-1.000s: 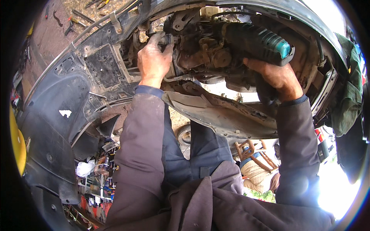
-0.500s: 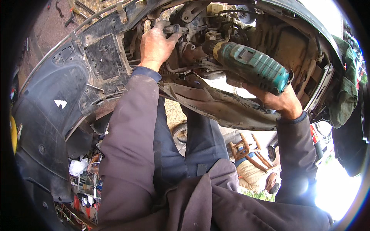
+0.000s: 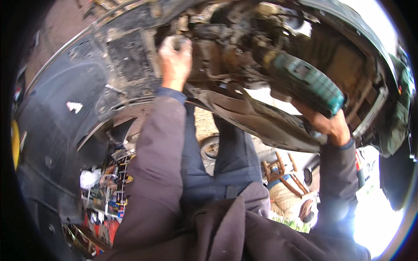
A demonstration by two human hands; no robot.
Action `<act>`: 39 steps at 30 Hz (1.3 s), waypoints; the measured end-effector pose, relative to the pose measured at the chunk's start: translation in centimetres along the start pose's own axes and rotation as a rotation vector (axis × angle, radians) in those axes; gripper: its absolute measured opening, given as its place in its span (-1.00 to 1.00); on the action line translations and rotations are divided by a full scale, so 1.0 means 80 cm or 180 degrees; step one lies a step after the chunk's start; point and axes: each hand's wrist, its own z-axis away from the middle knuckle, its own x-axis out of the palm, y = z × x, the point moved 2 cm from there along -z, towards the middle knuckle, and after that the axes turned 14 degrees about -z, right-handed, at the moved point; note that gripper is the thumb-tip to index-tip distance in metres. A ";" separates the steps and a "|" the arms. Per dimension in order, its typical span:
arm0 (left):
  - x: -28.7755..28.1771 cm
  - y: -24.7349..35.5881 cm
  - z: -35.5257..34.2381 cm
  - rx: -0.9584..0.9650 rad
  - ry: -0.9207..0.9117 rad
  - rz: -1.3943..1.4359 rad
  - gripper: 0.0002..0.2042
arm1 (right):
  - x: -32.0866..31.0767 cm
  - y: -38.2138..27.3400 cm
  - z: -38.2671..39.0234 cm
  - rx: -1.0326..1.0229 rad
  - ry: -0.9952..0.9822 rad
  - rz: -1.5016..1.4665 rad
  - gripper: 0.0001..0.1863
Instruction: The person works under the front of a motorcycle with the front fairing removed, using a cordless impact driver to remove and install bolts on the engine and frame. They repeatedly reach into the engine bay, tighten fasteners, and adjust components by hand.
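Observation:
My right hand grips a teal cordless drill with a yellow band near its nose. The drill's front end points into the dirty metal parts under the car, where its tip cannot be made out. To the left, my left hand is raised with its fingers curled together around a small dark thing too blurred to name. Just right of those fingers sits a dark block-shaped part, apart from the hand.
A dark plastic liner spreads along the left. A curved panel crosses below the machinery. Lower down are a wheel, a wooden chair with a person beside it, and a cluttered rack. Green cloth hangs at right.
My left hand has come off the dark block-shaped part and moved left of it, fingers curled. The drill stays in my right hand among the parts. The whole view has shifted and blurred.

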 end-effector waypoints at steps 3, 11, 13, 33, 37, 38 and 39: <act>-0.013 -0.032 0.033 -0.0329 0.0067 0.0038 -0.74 | 0.005 -0.008 -0.004 0.0430 0.0203 -0.0504 -0.70; -0.115 -0.239 0.016 -0.1336 0.0918 -0.0665 -0.82 | 0.108 -0.094 -0.013 -0.0979 -0.0482 0.0574 -0.60; -0.149 -0.281 -0.010 -0.1676 0.0909 -0.1338 -0.82 | 0.182 -0.083 -0.039 -0.0435 -0.0541 -0.0510 -0.62; -0.170 -0.252 -0.203 0.1150 0.0946 -0.2168 -0.88 | 0.503 0.076 -0.210 0.1735 -0.0578 -0.0564 -0.32; -0.156 -0.260 -0.230 0.0861 0.0480 -0.2699 -0.80 | 0.504 0.065 -0.197 0.1561 -0.0622 0.0093 -0.35; -0.156 -0.256 -0.233 0.0908 0.0491 -0.2735 -0.79 | 0.499 0.061 -0.194 0.1438 -0.0343 0.0064 -0.37; -0.157 -0.249 -0.233 0.0767 0.0379 -0.2945 -0.79 | 0.494 0.057 -0.190 0.1508 -0.0394 0.0072 -0.40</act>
